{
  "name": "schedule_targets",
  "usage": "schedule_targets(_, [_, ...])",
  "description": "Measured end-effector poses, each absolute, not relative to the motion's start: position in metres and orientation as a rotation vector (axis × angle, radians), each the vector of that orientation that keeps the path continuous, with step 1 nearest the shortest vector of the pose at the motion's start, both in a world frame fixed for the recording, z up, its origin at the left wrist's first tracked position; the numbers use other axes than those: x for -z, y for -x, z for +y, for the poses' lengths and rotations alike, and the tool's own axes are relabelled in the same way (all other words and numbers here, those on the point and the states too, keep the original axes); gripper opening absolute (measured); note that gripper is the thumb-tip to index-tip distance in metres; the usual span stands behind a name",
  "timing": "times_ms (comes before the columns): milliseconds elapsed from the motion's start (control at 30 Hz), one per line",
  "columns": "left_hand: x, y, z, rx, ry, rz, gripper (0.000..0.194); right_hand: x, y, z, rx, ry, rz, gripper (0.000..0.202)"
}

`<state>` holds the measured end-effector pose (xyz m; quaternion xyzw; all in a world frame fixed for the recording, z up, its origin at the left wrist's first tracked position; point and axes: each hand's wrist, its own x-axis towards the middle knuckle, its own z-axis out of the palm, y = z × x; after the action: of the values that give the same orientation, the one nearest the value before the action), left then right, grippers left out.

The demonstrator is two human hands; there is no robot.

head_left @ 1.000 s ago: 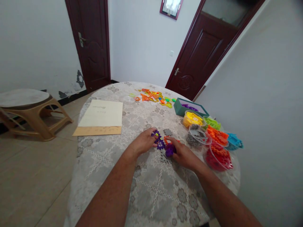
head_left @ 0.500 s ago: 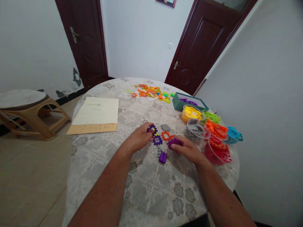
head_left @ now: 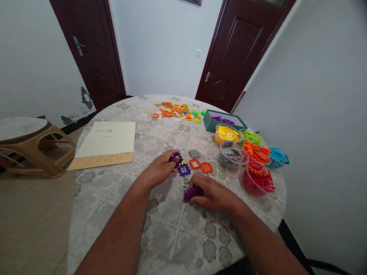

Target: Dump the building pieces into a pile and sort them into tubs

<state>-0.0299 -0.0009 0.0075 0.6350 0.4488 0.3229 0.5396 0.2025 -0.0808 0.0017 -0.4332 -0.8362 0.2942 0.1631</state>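
Note:
My left hand (head_left: 160, 168) is closed on a purple toothed building piece (head_left: 178, 156) with a ring-like opening. Joined to it or touching it are a yellow-green bit and a purple window-shaped piece (head_left: 184, 170); I cannot tell which. Nearer to me, my right hand (head_left: 213, 191) has its fingers closed round a purple toothed tile (head_left: 189, 194), low over the tablecloth. A grey toothed strip (head_left: 185, 182) lies just beyond it. Beside the hands are an orange toothed frame (head_left: 195, 164), a solid orange tile (head_left: 207, 167) and a grey tile (head_left: 194, 153).
Clear tubs of yellow (head_left: 228, 134), grey (head_left: 233, 154), orange (head_left: 257, 152), red (head_left: 258, 179), green and blue pieces stand at right. Behind them is a green box (head_left: 210, 125) with purple pieces. Loose pieces (head_left: 172, 111) lie at the far side, paper sheets (head_left: 107, 139) at left.
My right hand has moved toward me and left with the purple tile, to where a purple folded piece lay. The solid orange tile has come into sight. My view has shifted slightly right.

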Motion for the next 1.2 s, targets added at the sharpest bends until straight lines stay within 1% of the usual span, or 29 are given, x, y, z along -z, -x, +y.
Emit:
schedule_targets(67, [-0.008, 0.029, -0.001, -0.760, -1.512, 1.073, 0.055, -0.001, -0.204, -0.081, -0.867, 1.229, -2.377, 0.027])
schedule_targets(167, [-0.008, 0.029, -0.003, -0.734, -1.506, 1.023, 0.058, 0.000, -0.207, -0.079, -0.908, 1.179, -2.350, 0.013])
schedule_targets(233, [-0.007, 0.029, -0.005, -0.726, -1.447, 0.948, 0.055, 0.001, -0.209, -0.075, -0.886, 1.158, -2.222, 0.011])
schedule_targets(367, [-0.003, 0.024, -0.009, -0.710, -1.350, 0.816, 0.048, 0.010, -0.212, -0.066, -0.758, 1.178, -1.845, 0.020])
schedule_targets(500, [-0.004, 0.015, -0.015, -0.656, -1.463, 0.768, 0.044, 0.021, -0.205, -0.064, -0.974, 1.189, -1.677, 0.024])
schedule_targets(600, [-0.007, 0.011, -0.018, -0.596, -1.607, 0.739, 0.047, 0.026, -0.197, -0.064, -0.955, 1.253, -1.619, 0.023])
schedule_targets(633, [-0.007, 0.011, -0.019, -0.573, -1.638, 0.724, 0.049, 0.027, -0.195, -0.064, -0.920, 1.279, -1.601, 0.025])
schedule_targets(700, [-0.006, 0.014, -0.018, -0.529, -1.671, 0.719, 0.053, 0.026, -0.193, -0.064, -0.904, 1.329, -1.563, 0.039])
schedule_targets(733, [-0.005, 0.016, -0.017, -0.508, -1.695, 0.736, 0.054, 0.023, -0.193, -0.064, -0.920, 1.357, -1.555, 0.044])
schedule_targets(767, [-0.003, 0.018, -0.016, -0.494, -1.734, 0.773, 0.055, 0.019, -0.195, -0.064, -0.931, 1.389, -1.571, 0.044])
schedule_targets(800, [-0.001, 0.021, -0.014, -0.487, -1.790, 0.821, 0.054, 0.012, -0.198, -0.065, -0.931, 1.425, -1.624, 0.039])
schedule_targets(900, [0.005, 0.024, -0.009, -0.507, -2.029, 0.975, 0.050, -0.017, -0.213, -0.068, -0.866, 1.493, -1.940, 0.013])
schedule_targets(933, [0.006, 0.024, -0.008, -0.501, -2.107, 1.024, 0.047, -0.028, -0.220, -0.067, -0.843, 1.502, -2.036, 0.011])
schedule_targets(1000, [0.008, 0.020, -0.008, -0.426, -2.221, 1.127, 0.042, -0.050, -0.238, -0.055, -0.805, 1.520, -2.149, 0.012])
schedule_targets(1100, [0.009, 0.013, -0.010, -0.295, -2.272, 1.248, 0.033, -0.077, -0.271, -0.009, -0.683, 1.623, -2.128, 0.011])
schedule_targets(1200, [0.008, 0.008, -0.012, -0.282, -2.245, 1.293, 0.028, -0.097, -0.306, 0.064, -0.650, 1.738, -1.850, 0.012])
